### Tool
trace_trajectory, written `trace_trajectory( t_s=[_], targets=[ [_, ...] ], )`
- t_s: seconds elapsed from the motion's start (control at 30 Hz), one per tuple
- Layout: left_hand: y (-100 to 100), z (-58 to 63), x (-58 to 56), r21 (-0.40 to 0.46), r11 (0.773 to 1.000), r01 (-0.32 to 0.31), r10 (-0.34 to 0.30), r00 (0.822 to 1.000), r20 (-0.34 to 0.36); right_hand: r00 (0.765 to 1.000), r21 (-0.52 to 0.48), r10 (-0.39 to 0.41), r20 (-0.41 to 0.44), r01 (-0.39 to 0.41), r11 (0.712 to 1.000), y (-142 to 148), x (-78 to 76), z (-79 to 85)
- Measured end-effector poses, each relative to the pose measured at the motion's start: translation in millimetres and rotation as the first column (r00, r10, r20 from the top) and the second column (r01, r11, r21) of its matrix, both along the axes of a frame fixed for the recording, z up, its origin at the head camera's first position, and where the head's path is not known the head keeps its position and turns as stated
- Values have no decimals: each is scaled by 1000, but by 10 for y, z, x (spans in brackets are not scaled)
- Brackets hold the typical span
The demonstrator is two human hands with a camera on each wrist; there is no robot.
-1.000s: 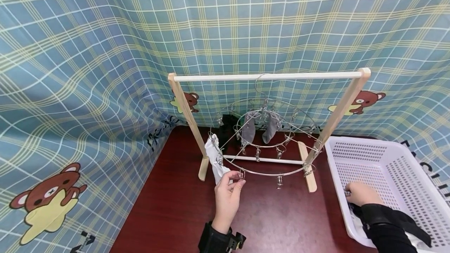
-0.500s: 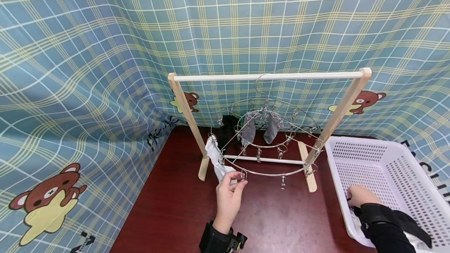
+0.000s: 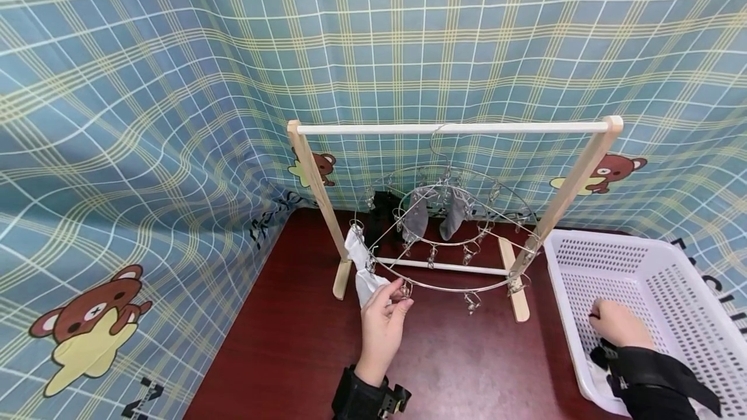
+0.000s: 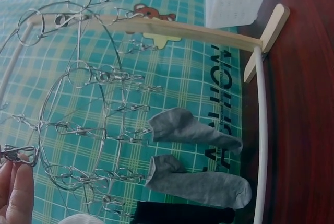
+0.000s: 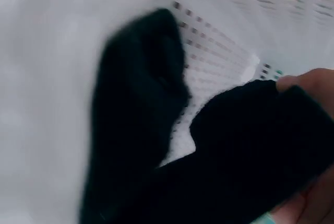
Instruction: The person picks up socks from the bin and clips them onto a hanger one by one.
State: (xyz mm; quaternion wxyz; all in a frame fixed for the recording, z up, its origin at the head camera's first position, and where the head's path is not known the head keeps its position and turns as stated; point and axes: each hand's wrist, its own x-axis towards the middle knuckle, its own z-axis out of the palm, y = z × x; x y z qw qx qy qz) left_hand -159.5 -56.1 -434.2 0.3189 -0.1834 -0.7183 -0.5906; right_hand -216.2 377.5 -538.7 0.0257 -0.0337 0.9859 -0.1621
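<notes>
My left hand (image 3: 382, 326) pinches a metal clip (image 4: 18, 154) at the front of a round wire drying hanger (image 3: 449, 290). A white sock (image 3: 357, 245) hangs just left of that hand. Toward the back hang two grey socks (image 4: 198, 187) and a black sock (image 3: 380, 216). Over in the white basket (image 3: 560, 316), my right hand (image 3: 621, 324) grips a black sock (image 5: 261, 140) between thumb and fingers. Another dark sock part (image 5: 135, 93) shows beside it in the right wrist view, slightly blurred.
The hanger hooks onto the white rail (image 3: 513, 128) of a wooden stand (image 3: 320, 190) on the dark red table (image 3: 268, 342). White cloth (image 3: 601, 378) lies in the basket's near left corner. A plaid curtain (image 3: 233, 70) encloses the back and left.
My right hand has risen slightly and shifted right in the basket, with black fabric showing below it. The left hand stays at the clip. The head view has shifted a little.
</notes>
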Motion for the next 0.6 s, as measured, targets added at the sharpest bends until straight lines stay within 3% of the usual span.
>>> trace_trajectory(
  t_s=[0.1, 0.27, 0.37, 0.6],
  targets=[
    [-2, 7, -5, -13, 1000, 19, -20, 999, -29, 998, 6, -35, -51, 36, 999, -3, 46, 177],
    [5, 79, 42, -17, 1000, 12, -12, 1000, 7, 974, 14, -101, -202, 106, 994, -39, 145, 449],
    [10, 69, 43, -4, 1000, 16, -16, 1000, 19, 937, -32, -147, -316, 145, 989, -53, 213, 554],
    [-2, -160, -64, 40, 998, 42, -42, 999, -2, 839, -166, -277, -468, 224, 960, -142, 381, 825]
  ],
)
